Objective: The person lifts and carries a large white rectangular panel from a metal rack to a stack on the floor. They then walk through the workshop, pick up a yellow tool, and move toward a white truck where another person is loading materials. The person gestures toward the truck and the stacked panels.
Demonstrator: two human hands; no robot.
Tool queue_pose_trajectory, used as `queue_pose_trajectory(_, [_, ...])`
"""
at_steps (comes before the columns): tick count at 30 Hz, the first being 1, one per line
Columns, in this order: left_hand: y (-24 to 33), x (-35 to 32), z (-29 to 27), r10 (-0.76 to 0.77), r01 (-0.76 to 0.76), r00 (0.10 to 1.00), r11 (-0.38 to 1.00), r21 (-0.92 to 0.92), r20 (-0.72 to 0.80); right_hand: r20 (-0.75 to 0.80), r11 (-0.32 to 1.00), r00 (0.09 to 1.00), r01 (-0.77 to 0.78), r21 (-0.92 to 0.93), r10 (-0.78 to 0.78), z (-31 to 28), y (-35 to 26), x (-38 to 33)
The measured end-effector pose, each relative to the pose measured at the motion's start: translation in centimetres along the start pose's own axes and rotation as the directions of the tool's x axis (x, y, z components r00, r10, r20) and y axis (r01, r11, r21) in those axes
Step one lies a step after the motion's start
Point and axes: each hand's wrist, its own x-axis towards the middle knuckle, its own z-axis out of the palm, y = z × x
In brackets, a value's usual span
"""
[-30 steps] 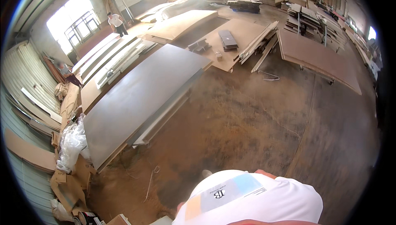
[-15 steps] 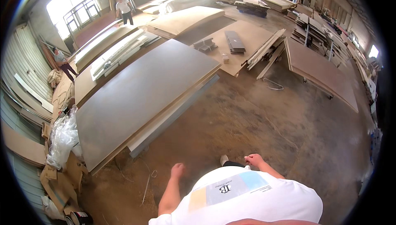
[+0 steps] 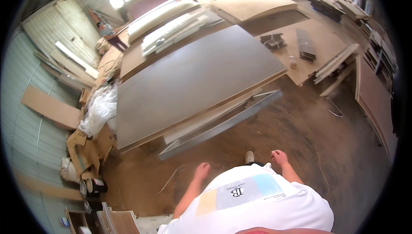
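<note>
My left hand hangs in the air beside my body, its fingers loosely curled with nothing seen in them. My right hand is held out on the other side, fingers curled in and no object visible in it. Neither touches anything. Ahead of both lies a large grey-topped stack of boards, and a grey metal frame shows below its near edge. The stack is the thing nearest my left hand. Brown, dusty floor lies around my shoe.
Clear plastic sheeting, torn cardboard and a black can line the left side. More board stacks stand farther off. Wooden strips and a brown panel are at right. Two people stand at the back; one is at left.
The view has swung left, so the board stacks sit farther right in the picture and more of the left wall shows. Both hands still hold nothing visible.
</note>
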Motion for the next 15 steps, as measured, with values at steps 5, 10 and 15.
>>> queue_pose_trajectory(5, [4.4,1.3,0.5,0.024,-0.025,0.998,0.999,-0.025,-0.051,-0.080,0.841,0.845,0.508,-0.186,-0.528,0.0,-14.4,8.2])
queue_pose_trajectory(10, [10.0,0.2,3.2,0.010,-0.017,1.000,0.969,-0.245,-0.029,0.003,0.761,0.786,0.599,-0.250,-0.618,1.7,-27.2,14.0])
queue_pose_trajectory(15, [14.6,-0.6,2.1,0.160,-0.159,0.986,0.987,0.023,-0.054,0.054,0.737,0.785,0.600,-0.312,-0.617,5.1,-30.1,19.9])
